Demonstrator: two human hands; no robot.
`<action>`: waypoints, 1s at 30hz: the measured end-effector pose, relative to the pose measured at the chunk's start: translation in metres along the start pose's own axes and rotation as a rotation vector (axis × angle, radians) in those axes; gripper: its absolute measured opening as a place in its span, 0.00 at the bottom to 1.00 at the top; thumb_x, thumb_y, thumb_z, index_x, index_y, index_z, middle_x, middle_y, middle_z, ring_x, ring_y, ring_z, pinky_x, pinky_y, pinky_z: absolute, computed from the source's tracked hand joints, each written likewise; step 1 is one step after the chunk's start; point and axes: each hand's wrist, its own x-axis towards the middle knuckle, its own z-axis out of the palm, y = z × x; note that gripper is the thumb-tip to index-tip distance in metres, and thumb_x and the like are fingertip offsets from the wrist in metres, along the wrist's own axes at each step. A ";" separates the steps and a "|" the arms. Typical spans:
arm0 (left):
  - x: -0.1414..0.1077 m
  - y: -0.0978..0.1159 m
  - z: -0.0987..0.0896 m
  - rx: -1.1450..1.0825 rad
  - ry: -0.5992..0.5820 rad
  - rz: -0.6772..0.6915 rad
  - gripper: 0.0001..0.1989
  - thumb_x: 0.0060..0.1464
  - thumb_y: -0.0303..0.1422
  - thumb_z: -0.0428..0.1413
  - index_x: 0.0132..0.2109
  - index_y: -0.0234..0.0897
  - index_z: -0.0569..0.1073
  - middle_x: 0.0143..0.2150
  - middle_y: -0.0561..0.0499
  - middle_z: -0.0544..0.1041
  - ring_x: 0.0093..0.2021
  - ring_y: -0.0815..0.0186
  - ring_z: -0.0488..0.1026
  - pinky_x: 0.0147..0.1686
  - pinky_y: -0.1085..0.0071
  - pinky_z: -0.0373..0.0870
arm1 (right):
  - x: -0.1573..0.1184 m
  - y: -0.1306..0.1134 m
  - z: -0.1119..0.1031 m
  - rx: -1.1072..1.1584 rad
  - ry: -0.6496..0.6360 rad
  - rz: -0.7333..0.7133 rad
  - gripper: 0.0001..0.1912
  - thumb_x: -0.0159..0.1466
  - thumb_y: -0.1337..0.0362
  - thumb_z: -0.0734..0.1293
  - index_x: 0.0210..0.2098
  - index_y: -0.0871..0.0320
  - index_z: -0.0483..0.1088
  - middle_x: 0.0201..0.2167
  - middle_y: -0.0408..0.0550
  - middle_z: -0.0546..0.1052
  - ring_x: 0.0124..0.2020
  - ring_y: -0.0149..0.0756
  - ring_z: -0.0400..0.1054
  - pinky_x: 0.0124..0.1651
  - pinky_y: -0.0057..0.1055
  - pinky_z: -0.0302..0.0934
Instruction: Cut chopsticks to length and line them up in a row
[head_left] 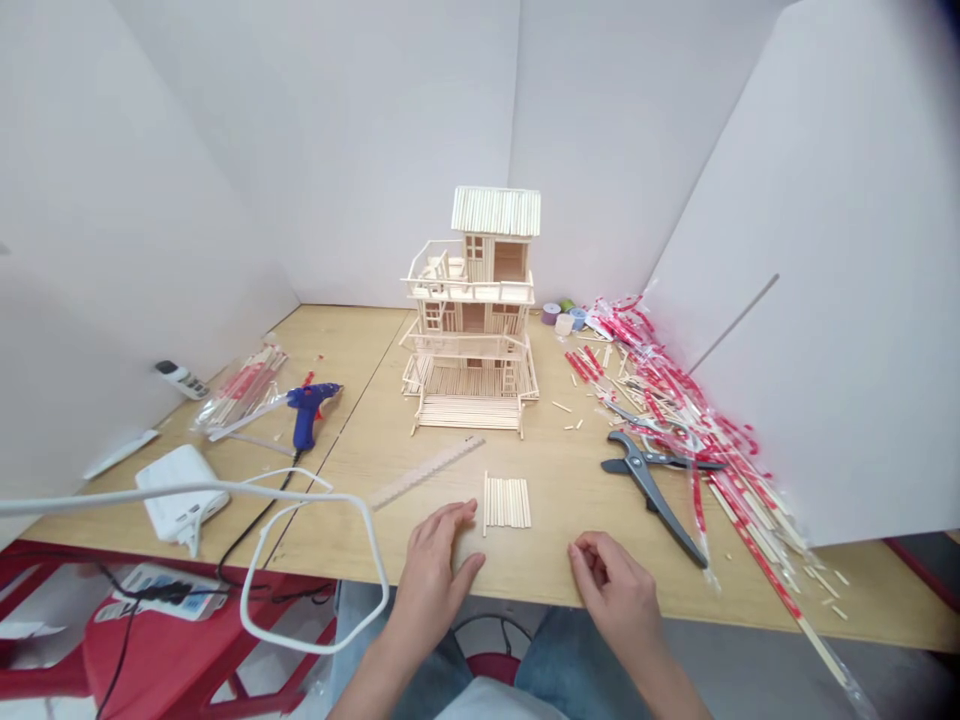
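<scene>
In the head view, a small panel of short wooden sticks [510,503] lies flat near the table's front edge, with one longer stick along its left side. My left hand [439,560] rests just left of that panel, thumb and fingers apart, holding nothing. To the panel's right, my right hand [615,580] is at the table edge with its fingers curled together; whatever they hold, if anything, is hidden. Behind the panel stands a multi-storey model house of wooden sticks [472,320]. A clear ruler [429,472] lies slantwise between the house and my left hand.
On the left are a blue glue gun [306,415], bagged sticks [244,385], a white power adapter [176,490] and a white cable [375,560] looping across the front. Black-handled cutters [660,495] lie at right beside a heap of sticks in red-marked wrappers [675,390]. White boards surround the table.
</scene>
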 end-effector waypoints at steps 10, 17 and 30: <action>-0.001 -0.001 0.000 -0.009 0.000 -0.005 0.22 0.60 0.30 0.58 0.60 0.46 0.65 0.62 0.46 0.73 0.63 0.55 0.68 0.61 0.51 0.65 | 0.002 -0.002 -0.001 -0.004 0.021 -0.018 0.05 0.70 0.63 0.64 0.36 0.55 0.68 0.25 0.39 0.70 0.22 0.29 0.65 0.29 0.26 0.60; -0.003 -0.004 0.000 -0.018 -0.008 0.007 0.23 0.62 0.31 0.57 0.61 0.47 0.63 0.63 0.46 0.72 0.64 0.55 0.67 0.61 0.50 0.64 | 0.002 -0.002 -0.001 -0.005 0.022 -0.019 0.05 0.70 0.64 0.64 0.36 0.55 0.68 0.25 0.39 0.70 0.22 0.29 0.65 0.29 0.25 0.60; -0.002 0.003 -0.005 -0.066 0.000 -0.017 0.20 0.62 0.33 0.57 0.60 0.44 0.68 0.58 0.45 0.75 0.61 0.56 0.70 0.61 0.52 0.66 | 0.004 -0.006 -0.008 0.003 0.000 0.004 0.04 0.69 0.66 0.65 0.36 0.56 0.69 0.25 0.41 0.71 0.24 0.30 0.66 0.31 0.27 0.61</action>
